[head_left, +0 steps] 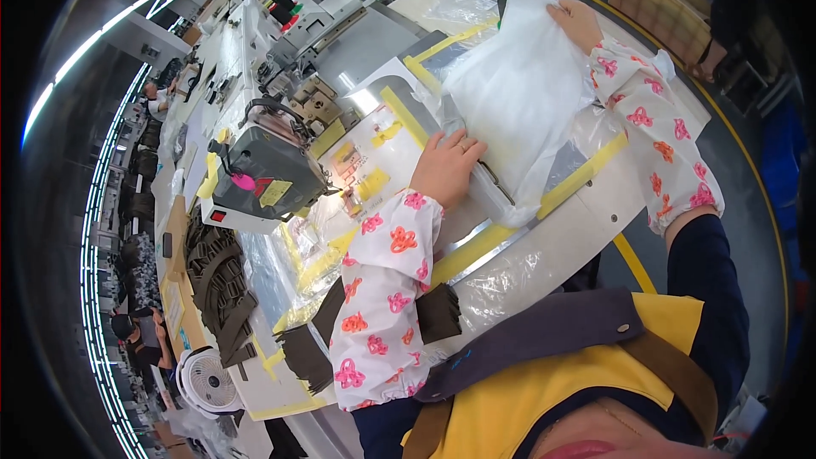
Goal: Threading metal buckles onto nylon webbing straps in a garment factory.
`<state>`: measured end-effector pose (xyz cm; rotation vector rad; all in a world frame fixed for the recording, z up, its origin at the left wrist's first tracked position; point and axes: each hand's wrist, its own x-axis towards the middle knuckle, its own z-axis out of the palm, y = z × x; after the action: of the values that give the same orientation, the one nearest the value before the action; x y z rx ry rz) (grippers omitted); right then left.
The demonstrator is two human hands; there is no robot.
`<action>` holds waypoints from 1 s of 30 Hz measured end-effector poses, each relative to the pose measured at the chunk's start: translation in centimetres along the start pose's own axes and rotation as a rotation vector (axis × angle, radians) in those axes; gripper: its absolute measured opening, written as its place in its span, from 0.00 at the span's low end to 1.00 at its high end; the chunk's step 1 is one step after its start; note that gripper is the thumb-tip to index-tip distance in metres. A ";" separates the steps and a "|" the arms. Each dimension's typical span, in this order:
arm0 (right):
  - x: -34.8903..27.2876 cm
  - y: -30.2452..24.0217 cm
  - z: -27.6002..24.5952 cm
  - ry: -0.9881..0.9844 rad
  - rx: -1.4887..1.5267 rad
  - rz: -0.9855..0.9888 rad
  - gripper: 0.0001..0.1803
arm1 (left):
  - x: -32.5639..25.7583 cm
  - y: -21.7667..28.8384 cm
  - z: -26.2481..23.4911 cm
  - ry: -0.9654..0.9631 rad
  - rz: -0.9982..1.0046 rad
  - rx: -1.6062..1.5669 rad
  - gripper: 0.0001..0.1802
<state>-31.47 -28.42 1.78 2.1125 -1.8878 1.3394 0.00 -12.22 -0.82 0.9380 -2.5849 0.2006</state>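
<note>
On the pale worktable (pixel 586 212) in front of you, a large sheet of white fabric (pixel 518 93) lies spread flat, framed by strips of yellow tape (pixel 586 177) and resting over a clear plastic film (pixel 501 276) that spills off the near edge. Your left hand (pixel 446 168) lies palm down with fingers together on the fabric's near left edge, just right of the sewing machine's lit needle area (pixel 348 178); it presses rather than grips, so nothing is clamped in it. Your right hand (pixel 576 21) reaches to the far corner of the same sheet, fingers laid flat over its edge; whether it pinches the cloth or only pins it down cannot be told from this angle. The two hands are well apart, one at each end of the piece. The fabric looks thin, light and limp, so it will likely wrinkle and slide easily on the slick plastic beneath; hold it at opposite edges, as now, with flat palms to keep it taut instead of bunching it. To your left stands the grey sewing machine head (pixel 268 172), and beyond it a stack of dark fabric strips (pixel 217 280) and a small white fan (pixel 206 382) near the table's end.
</note>
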 end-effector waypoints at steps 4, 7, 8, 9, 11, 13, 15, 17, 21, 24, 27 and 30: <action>-0.5 -0.3 -2.0 0.016 0.060 0.111 0.20 | 1.3 -0.6 -0.5 -0.225 -0.129 0.157 0.05; -0.7 -0.2 -2.6 0.026 0.049 0.098 0.19 | -0.2 -0.8 -0.6 -0.105 -0.148 0.218 0.09; -0.8 -0.2 -2.7 0.039 0.078 0.094 0.19 | -1.0 -0.8 -0.9 -0.110 -0.151 0.218 0.09; -0.7 0.0 -2.7 0.057 0.109 0.091 0.19 | -1.5 -0.9 -1.6 -0.137 -0.252 0.206 0.11; -0.5 0.9 -2.8 0.035 0.098 0.128 0.19 | -2.8 -0.5 -2.2 -0.167 -0.355 0.200 0.12; -0.7 2.1 -2.3 0.017 0.092 0.166 0.20 | -4.7 -0.3 -2.4 -0.229 -0.551 0.161 0.14; -1.2 3.1 -1.5 0.032 0.156 0.130 0.21 | -5.1 -0.2 -2.7 -0.292 -0.584 0.158 0.14; -1.2 3.8 -1.4 0.022 0.169 0.148 0.20 | -5.1 -0.3 -2.6 -0.093 -0.462 0.117 0.13; 0.2 2.9 -2.5 -0.013 0.152 0.092 0.20 | -5.2 -0.1 -2.2 0.014 -0.240 -0.015 0.14; 1.0 2.9 -2.5 0.037 0.100 0.012 0.19 | -5.3 0.7 -3.4 -0.128 -0.218 -0.062 0.17; 1.3 4.0 -2.2 0.065 0.013 -0.045 0.19 | -6.2 1.1 -4.1 -0.379 -0.276 0.059 0.19; 1.2 5.5 -1.6 -0.034 -0.095 0.010 0.19 | -6.3 1.8 -3.8 -0.198 -0.165 0.106 0.20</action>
<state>-36.96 -30.04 0.72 2.0960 -1.9359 1.1971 4.43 -6.13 0.17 1.2618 -2.6784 0.2098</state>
